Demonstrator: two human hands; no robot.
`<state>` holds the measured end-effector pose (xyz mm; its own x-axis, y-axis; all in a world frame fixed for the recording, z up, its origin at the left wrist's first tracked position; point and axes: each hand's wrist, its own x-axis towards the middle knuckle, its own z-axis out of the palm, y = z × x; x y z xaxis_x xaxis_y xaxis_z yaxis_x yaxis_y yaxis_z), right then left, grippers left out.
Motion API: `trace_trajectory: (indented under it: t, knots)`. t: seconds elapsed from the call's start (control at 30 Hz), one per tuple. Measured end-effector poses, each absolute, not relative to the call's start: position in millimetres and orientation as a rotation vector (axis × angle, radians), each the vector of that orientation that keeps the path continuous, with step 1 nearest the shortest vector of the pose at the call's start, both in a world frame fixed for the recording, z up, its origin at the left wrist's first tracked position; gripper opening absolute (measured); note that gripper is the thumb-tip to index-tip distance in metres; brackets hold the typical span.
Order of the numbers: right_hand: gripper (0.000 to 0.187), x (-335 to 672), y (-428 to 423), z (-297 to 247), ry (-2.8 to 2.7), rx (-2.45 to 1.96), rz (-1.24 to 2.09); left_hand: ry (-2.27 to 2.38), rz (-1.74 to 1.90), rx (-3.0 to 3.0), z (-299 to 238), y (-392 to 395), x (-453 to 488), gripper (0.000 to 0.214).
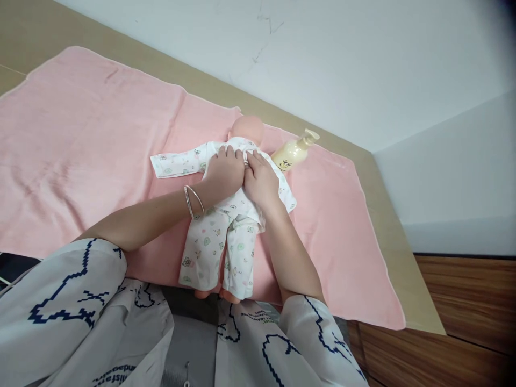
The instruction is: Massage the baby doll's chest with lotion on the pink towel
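Observation:
A baby doll point(247, 128) lies stretched out with its head away from me, dressed in a white printed long-sleeved shirt point(237, 205) and matching trousers point(205, 250). Its sleeve on the left is spread outward. Both of my hands meet at the middle of the shirt's upper part. My left hand point(226, 171), with a bangle at the wrist, has its fingers bent onto the cloth. Close against it, my right hand point(262, 180) has thumb and fingers drawn together at the shirt's centre line. The fingertips and the cloth between them are partly hidden.
A pink blanket point(108, 123) covers much of the tan tabletop point(387, 231) under the doll. Beside the doll's shoulder, a pale yellow pump bottle point(291, 153) lies tilted. A white wall point(322, 59) borders the far side; wood-grain panels point(463, 301) are at the lower right.

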<state>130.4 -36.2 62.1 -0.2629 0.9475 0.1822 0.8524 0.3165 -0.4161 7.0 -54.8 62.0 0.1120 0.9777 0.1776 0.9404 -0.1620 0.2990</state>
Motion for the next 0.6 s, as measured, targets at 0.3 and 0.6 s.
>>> trace_trajectory:
  t: [0.3,0.6]
  knots:
    - [0.057,146.6,-14.7,40.8,-2.189,-1.517,0.398,1.881,0.564,2.396,60.8,-59.5,6.0,0.044]
    - [0.057,128.5,-38.1,49.4,-2.212,-1.577,0.268,1.756,0.709,2.217,42.3,-25.1,-12.5,0.058]
